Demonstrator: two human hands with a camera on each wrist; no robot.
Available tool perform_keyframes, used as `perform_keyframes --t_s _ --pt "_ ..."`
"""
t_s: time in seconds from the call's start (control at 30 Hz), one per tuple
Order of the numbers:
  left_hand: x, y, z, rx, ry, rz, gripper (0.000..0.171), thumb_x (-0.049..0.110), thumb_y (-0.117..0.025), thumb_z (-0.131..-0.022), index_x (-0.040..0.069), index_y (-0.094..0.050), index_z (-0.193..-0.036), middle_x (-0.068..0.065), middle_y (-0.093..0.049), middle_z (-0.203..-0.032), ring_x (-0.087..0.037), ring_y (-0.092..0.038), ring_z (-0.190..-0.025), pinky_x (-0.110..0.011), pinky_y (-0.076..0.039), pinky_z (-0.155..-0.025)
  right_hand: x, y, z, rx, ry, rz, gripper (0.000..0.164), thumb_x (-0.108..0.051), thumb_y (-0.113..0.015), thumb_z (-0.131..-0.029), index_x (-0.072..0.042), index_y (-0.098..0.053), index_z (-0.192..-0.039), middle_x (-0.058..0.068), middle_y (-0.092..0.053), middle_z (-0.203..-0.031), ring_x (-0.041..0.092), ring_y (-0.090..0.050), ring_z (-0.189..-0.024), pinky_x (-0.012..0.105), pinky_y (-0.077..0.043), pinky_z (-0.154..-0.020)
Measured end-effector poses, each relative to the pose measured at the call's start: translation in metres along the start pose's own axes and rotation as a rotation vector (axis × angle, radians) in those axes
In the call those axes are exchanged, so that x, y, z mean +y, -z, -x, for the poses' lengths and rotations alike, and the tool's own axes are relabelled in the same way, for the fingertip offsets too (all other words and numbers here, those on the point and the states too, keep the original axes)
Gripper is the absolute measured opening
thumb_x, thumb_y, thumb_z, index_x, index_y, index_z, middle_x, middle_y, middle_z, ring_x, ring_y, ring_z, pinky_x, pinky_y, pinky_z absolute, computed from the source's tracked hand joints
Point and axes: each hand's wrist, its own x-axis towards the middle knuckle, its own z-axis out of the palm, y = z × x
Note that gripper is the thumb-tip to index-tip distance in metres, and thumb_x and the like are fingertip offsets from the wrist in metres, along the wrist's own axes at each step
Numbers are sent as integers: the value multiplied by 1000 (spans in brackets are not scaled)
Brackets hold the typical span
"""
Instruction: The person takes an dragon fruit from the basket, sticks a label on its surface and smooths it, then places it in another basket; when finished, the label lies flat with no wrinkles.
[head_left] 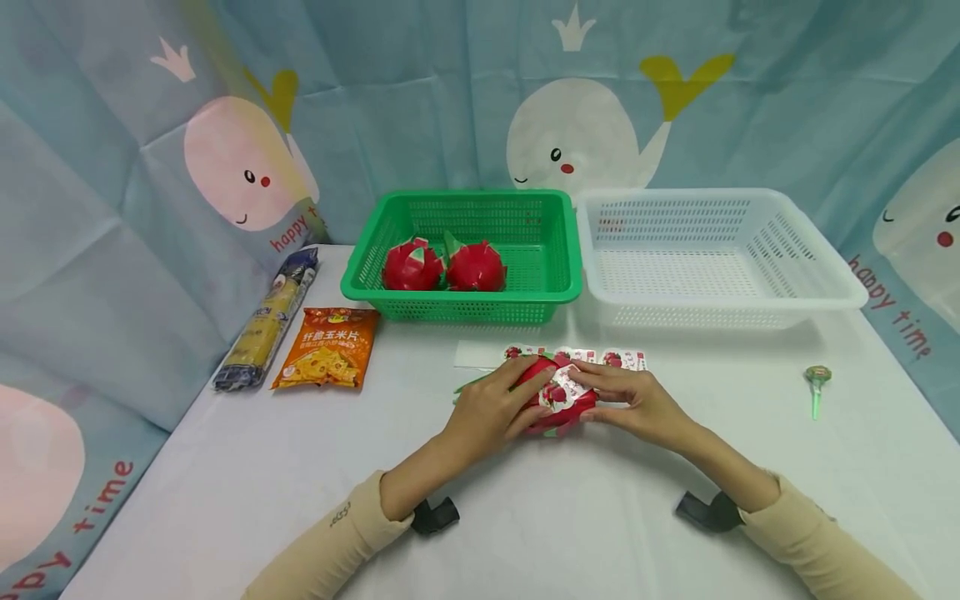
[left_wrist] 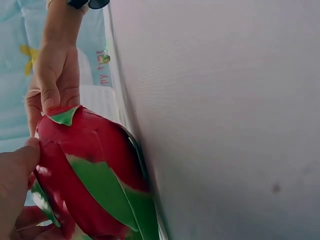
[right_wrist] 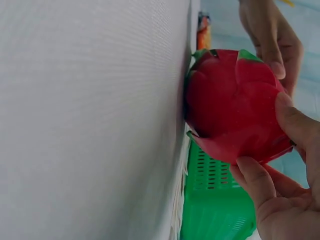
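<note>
A red dragon fruit [head_left: 529, 376] with green-tipped scales sits on the white table between both hands. A white sticker [head_left: 564, 388] printed with dragon fruit pictures lies on its upper side. My left hand [head_left: 491, 408] holds the fruit from the left, fingers spread over its top and side. From the right, my right hand [head_left: 633, 404] grips it with the thumb low on the near side and fingertips at the sticker's edge. In the right wrist view, the right thumb and fingers curve round the dragon fruit [right_wrist: 235, 105]. The left wrist view shows its green-scaled side.
Behind the fruit lies a sticker strip [head_left: 624, 359]. A green basket [head_left: 525, 297] holds two more dragon fruits [head_left: 412, 267], beside a white basket [head_left: 727, 302]. An orange snack bag [head_left: 327, 347] and a yellow-and-blue package [head_left: 268, 323] lie left; a lollipop [head_left: 817, 377] lies right.
</note>
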Motion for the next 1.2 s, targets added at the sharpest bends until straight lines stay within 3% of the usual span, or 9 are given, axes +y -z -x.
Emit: perform_keyframes --t_s 0.2,0.4,0.53,0.7,0.77,0.87,1.03,1.13,1.2 --pt "-3 3 2 10 -39 42 42 31 -71 -79 15 -64 -117 -13 -60 -122 -26 -62 -107 -32 -54 -81 -1 1 0 -71 -92 -3 61 -11 -76 -74 -2 -51 -129 13 -51 -126 1 -44 -118 26 -54 -79" --pt "-4 5 3 39 -74 98 32 27 -76 -75 18 -71 -106 -12 -64 -117 -26 -63 -104 -33 -53 -82 -1 2 3 0 -29 143 62 -13 -81 -66 -5 -59 -122 14 -63 -117 5 -57 -111 11 -41 -94" --pt "-9 8 3 17 -33 244 34 23 -77 -74 13 -70 -107 -11 -63 -119 -23 -61 -109 -31 -51 -87 -2 1 3 -11 11 152 61 -10 -80 -67 -5 -58 -123 13 -61 -121 4 -55 -114 13 -47 -86" --pt "-21 13 1 -26 50 493 30 16 -75 -76 7 -71 -104 -9 -65 -115 -19 -62 -107 -27 -50 -89 -9 1 0 -129 -97 145 69 -20 -75 -76 -9 -44 -137 6 -48 -128 12 -46 -118 26 -54 -80" --pt "-28 14 0 -41 130 592 25 14 -72 -79 5 -71 -101 -9 -67 -110 -19 -63 -104 -26 -52 -87 -12 2 -3 -183 -145 185 75 -27 -74 -78 -13 -36 -141 2 -42 -128 15 -43 -117 29 -54 -83" --pt "-40 15 -4 -27 366 698 20 13 -66 -84 1 -71 -100 -10 -70 -101 -20 -66 -95 -25 -54 -79 -18 2 -8 -241 -185 279 82 -37 -72 -78 -20 -28 -145 -1 -38 -126 15 -41 -117 32 -51 -85" --pt "-66 17 -7 0 823 969 32 15 -53 -93 -3 -58 -119 -19 -68 -103 -25 -67 -92 -28 -55 -78 -24 -2 -25 -246 -146 385 78 -42 -69 -78 -25 -31 -144 1 -39 -130 16 -41 -119 38 -48 -90" --pt "-79 17 -8 32 1021 1185 40 19 -47 -96 -1 -46 -130 -22 -63 -114 -24 -66 -98 -31 -53 -84 -26 -6 -37 -273 -95 406 72 -42 -69 -79 -23 -38 -141 5 -40 -135 21 -43 -122 42 -48 -91" --pt "-86 18 -9 91 1099 1306 43 23 -44 -98 -1 -40 -133 -23 -59 -119 -22 -65 -100 -31 -50 -87 -28 -9 -44 -306 -69 417 67 -41 -68 -80 -21 -43 -138 8 -41 -137 25 -43 -124 43 -48 -91"
